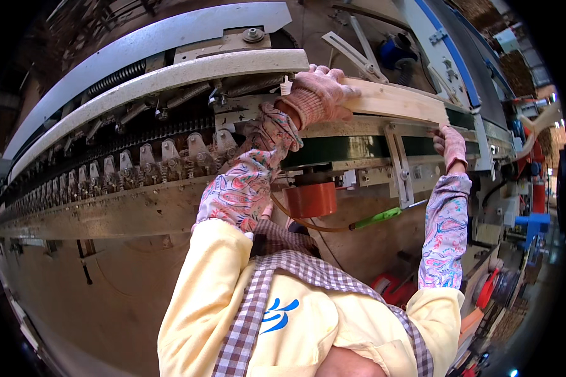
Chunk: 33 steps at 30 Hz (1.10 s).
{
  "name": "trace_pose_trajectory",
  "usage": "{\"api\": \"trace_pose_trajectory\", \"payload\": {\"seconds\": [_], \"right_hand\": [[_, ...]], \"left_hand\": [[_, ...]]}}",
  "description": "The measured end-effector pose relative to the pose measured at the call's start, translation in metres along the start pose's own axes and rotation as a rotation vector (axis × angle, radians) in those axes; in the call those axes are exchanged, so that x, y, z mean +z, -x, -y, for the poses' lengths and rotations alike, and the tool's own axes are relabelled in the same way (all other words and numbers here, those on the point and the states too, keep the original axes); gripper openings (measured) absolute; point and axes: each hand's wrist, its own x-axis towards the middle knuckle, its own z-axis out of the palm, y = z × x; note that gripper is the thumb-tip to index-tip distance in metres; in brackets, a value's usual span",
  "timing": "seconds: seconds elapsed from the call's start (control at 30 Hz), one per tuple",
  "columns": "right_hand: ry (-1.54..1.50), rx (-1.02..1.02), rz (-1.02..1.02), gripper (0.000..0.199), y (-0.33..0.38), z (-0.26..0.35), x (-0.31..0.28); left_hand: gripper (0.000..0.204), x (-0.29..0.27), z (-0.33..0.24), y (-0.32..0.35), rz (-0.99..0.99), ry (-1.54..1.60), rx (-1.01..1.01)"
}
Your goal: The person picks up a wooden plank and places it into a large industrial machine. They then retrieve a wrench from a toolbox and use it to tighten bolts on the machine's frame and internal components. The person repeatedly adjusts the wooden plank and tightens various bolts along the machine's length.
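Up on the machine, a pale wooden board (393,100) lies flat along the green conveyor belt (358,147), and both gloved hands are on it. The left hand (321,94), in a pink knitted glove, lies over the board's left end with the fingers curled across its top face, pressing down rather than wrapped round it. The right hand (451,146), in the same kind of glove, touches the board's right end from just below its lower edge; whether that grip is clenched on the wood or only resting against it cannot be told. Patterned sleeve covers run down both forearms. Left of the board, a long white guard rail (170,78) runs over a chain of metal links (138,160). Below the board, under the belt, sits an orange cylindrical part (311,198), and a green-handled tool (377,218) hangs just to its right. Beyond the board's far edge stands a blue motor (393,53).
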Motion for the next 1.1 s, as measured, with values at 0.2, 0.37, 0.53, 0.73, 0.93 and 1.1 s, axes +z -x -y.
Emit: {"api": "trace_pose_trajectory", "payload": {"seconds": [0.2, 0.37, 0.53, 0.73, 0.93, 1.1], "right_hand": [[1.163, -0.543, -0.206, 0.050, -0.033, 0.026, 0.017], [1.086, -0.490, -0.101, 0.056, -0.056, 0.022, 0.017], [0.945, -0.406, -0.005, 0.057, -0.073, 0.026, 0.013], [1.041, -0.416, 0.062, 0.044, -0.088, 0.033, 0.019], [1.193, -0.373, 0.015, 0.044, -0.091, 0.024, 0.018], [0.891, -0.263, 0.051, 0.042, -0.090, 0.009, 0.025]], "left_hand": [[0.028, 0.016, 0.004, -0.002, -0.006, -0.159, -0.002], [0.042, 0.041, -0.022, -0.006, -0.306, -0.264, -0.147], [0.038, 0.037, -0.038, -0.013, -0.300, -0.180, -0.255], [0.029, 0.045, -0.044, -0.009, -0.354, -0.118, -0.280], [0.032, 0.052, -0.052, 0.005, -0.462, -0.033, -0.229], [0.035, 0.060, -0.050, 0.002, -0.416, -0.005, -0.249]]}}
